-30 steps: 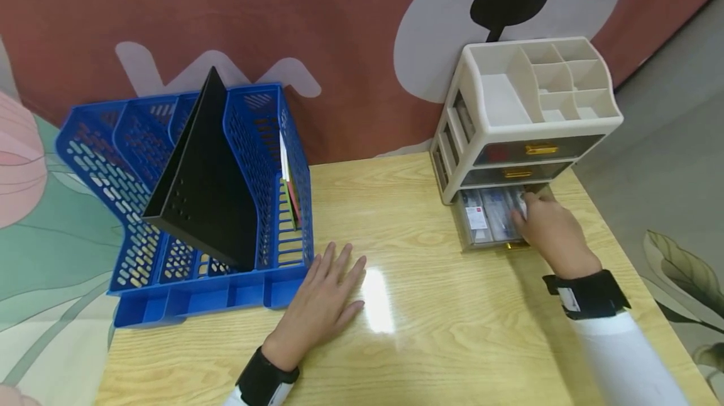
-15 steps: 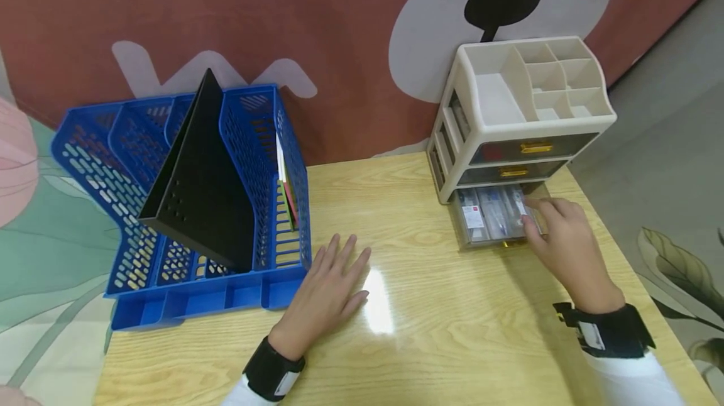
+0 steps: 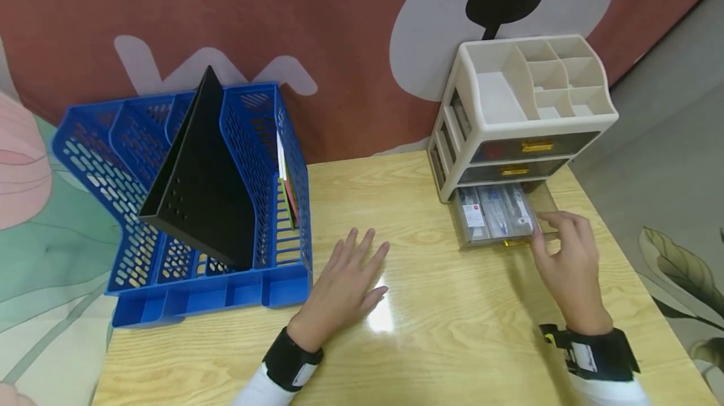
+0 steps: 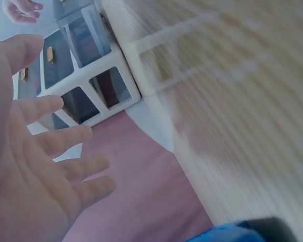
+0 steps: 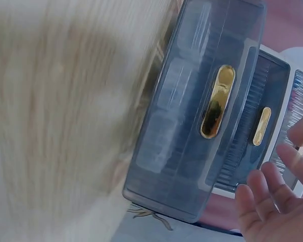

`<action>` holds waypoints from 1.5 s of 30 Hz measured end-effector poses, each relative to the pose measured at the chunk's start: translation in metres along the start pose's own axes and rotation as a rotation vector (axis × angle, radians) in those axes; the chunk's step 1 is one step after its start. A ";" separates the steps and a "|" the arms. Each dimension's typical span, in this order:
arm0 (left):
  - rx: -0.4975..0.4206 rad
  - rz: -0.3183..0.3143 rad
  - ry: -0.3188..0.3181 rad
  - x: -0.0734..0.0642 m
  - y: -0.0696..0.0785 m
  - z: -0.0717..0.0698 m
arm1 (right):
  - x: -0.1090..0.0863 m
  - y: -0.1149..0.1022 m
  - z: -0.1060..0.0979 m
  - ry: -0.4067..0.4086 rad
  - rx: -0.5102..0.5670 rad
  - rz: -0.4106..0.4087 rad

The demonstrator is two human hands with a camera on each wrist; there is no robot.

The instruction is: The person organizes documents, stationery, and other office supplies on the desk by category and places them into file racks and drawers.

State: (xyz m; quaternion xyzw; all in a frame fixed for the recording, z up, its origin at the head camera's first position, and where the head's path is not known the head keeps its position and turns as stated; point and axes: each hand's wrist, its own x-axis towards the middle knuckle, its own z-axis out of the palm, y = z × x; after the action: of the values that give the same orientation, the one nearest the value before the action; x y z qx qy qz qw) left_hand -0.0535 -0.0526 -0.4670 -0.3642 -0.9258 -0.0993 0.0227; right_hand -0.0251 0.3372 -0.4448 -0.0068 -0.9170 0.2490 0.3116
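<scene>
The bottom drawer (image 3: 474, 245) of a white drawer unit (image 3: 462, 88) is pulled out, its gold handle (image 5: 218, 101) plain in the right wrist view. Inside it, several clear packets (image 3: 496, 211) lie side by side, one with a white label. My right hand (image 3: 572, 271) is at the drawer's right front corner, thumb and fingers apart, holding nothing; whether it touches the rim cannot be told. My left hand (image 3: 346, 293), palm down with fingers spread, is over the table just right of a blue file rack (image 3: 209, 296). The left wrist view shows its straight fingers (image 4: 65, 136).
A black folder (image 3: 209, 205) leans in the blue rack, and thin coloured booklets (image 3: 286, 186) stand in its right slot. Two upper drawers of the unit, with gold handles (image 3: 536, 147), are pushed in. Bare wooden tabletop (image 3: 435, 330) lies between rack and unit.
My right hand has drawn back out of the drawer, from the packets to its right front corner. My left hand has shifted a little to the right, away from the rack.
</scene>
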 end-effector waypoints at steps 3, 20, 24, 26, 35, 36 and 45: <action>0.007 0.009 -0.017 0.002 0.004 0.002 | -0.004 -0.002 0.002 0.009 0.020 0.059; 0.017 0.036 -0.026 0.005 0.014 0.002 | -0.024 0.008 0.014 -0.071 0.900 0.954; 0.026 0.042 -0.024 0.005 0.015 0.000 | -0.029 0.010 0.014 -0.100 1.264 0.993; 0.037 0.048 -0.022 0.005 0.014 0.000 | -0.030 0.011 0.014 -0.125 1.427 1.010; 0.119 0.120 0.005 0.003 0.012 0.000 | -0.030 0.013 0.020 -0.141 1.800 1.140; 0.125 0.127 0.009 0.002 0.011 0.000 | -0.029 0.013 0.020 -0.135 1.806 1.148; 0.122 0.158 0.044 -0.004 0.006 0.000 | -0.017 0.017 0.023 -0.153 1.722 1.098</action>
State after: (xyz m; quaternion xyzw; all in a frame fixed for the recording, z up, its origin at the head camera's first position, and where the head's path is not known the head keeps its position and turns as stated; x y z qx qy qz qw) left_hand -0.0467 -0.0509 -0.4668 -0.4318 -0.8977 -0.0486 0.0728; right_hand -0.0272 0.3388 -0.4780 -0.1837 -0.3149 0.9311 -0.0058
